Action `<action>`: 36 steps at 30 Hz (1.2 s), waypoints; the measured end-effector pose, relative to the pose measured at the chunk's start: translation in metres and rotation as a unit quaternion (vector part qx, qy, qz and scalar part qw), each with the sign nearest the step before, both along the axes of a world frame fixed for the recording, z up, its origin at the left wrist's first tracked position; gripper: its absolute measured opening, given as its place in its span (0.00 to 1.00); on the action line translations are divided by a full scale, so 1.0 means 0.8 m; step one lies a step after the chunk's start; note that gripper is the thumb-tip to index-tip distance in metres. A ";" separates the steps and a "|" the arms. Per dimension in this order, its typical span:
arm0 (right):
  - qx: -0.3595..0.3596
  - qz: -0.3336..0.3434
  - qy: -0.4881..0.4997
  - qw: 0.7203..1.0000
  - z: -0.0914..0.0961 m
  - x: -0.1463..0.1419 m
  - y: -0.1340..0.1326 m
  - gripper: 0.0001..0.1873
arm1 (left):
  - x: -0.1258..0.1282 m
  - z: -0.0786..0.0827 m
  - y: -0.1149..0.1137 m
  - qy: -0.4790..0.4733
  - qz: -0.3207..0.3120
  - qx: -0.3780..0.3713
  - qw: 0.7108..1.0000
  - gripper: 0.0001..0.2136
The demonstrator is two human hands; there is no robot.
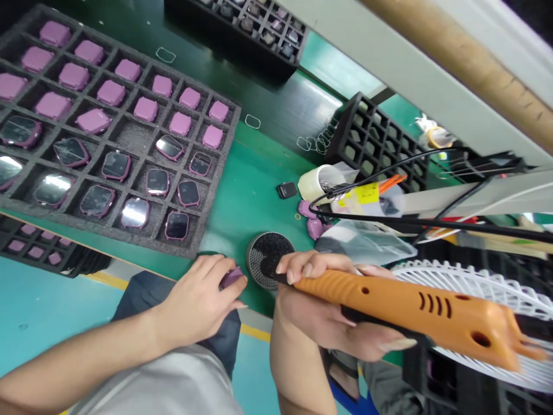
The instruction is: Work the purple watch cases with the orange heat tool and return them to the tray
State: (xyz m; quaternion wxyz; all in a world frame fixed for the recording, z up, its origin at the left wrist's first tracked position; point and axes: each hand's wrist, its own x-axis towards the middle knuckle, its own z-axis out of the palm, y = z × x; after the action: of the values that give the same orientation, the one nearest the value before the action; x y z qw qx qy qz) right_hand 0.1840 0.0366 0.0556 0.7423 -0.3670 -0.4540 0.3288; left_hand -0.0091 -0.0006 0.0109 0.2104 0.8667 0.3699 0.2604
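Near the table's front edge, my left hand [203, 300] pinches a small purple watch case [232, 278], partly hidden by the fingers. My right hand [319, 311] is wrapped around an orange handheld tool [401, 305] with a ridged grip and vent slots; its exact kind is unclear. The tool's wide end points to the right, and its black narrow end lies by my fingers. Just beyond my hands stands a round tin [270, 259] with a dark, perforated-looking top. To the left, a grey foam tray [133, 135] holds purple watch cases, some with dark glass faces up.
Dark compartment trays stand at the back [242, 57] and back right [380, 138]. Loose purple pieces [313, 222], a cream tape roll [319, 181] and black cables [432, 219] lie to the right. A white fan guard [470, 282] is beside my right hand. A grey beam [389, 69] crosses above.
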 end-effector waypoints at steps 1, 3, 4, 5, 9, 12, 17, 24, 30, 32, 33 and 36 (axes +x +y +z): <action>-0.004 0.003 0.002 1.000 0.000 0.000 0.000 0.26 | 0.001 -0.001 0.000 -0.002 0.005 0.008 1.000 0.14; -0.007 0.002 0.002 1.000 0.000 0.000 0.000 0.26 | 0.002 -0.003 0.000 -0.010 0.013 0.021 1.000 0.12; -0.006 -0.001 0.000 1.000 0.000 0.000 0.000 0.26 | 0.002 -0.003 0.000 -0.015 0.015 0.024 0.999 0.12; -0.005 -0.004 -0.002 1.000 -0.001 0.000 0.000 0.26 | 0.002 -0.004 0.001 -0.020 0.016 0.026 0.999 0.12; -0.003 -0.010 -0.013 1.000 0.000 -0.001 -0.003 0.27 | 0.001 -0.004 0.002 -0.030 0.017 0.028 0.999 0.12; -0.009 -0.012 -0.011 1.000 0.000 -0.002 -0.003 0.27 | 0.000 -0.005 0.002 -0.030 0.016 0.030 0.999 0.12; -0.014 -0.005 -0.005 1.000 0.000 -0.003 -0.001 0.27 | 0.000 -0.008 0.001 -0.036 0.016 0.035 0.999 0.12; 0.000 0.014 -0.015 1.000 0.009 0.010 -0.005 0.28 | -0.004 -0.010 0.002 -0.056 -0.001 0.025 0.998 0.14; -0.074 -0.001 -0.038 0.997 0.042 -0.004 -0.033 0.34 | -0.007 -0.014 0.001 -0.057 -0.017 0.021 0.998 0.17; -0.093 -0.009 -0.033 0.995 0.047 -0.013 -0.039 0.33 | -0.006 -0.015 0.000 -0.055 -0.016 0.020 0.998 0.18; -0.097 -0.003 -0.031 0.995 0.047 -0.017 -0.040 0.32 | -0.006 -0.015 0.000 -0.056 -0.014 0.022 0.998 0.19; -0.095 0.024 -0.027 0.995 0.042 -0.022 -0.040 0.32 | -0.005 -0.013 0.001 -0.057 -0.008 0.026 0.998 0.19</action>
State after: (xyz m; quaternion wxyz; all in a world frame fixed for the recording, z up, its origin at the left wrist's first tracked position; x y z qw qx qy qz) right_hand 0.1667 0.0047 0.0891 0.6835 -0.4337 -0.4488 0.3786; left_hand -0.0132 0.0002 0.0006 0.2110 0.8585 0.3431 0.3175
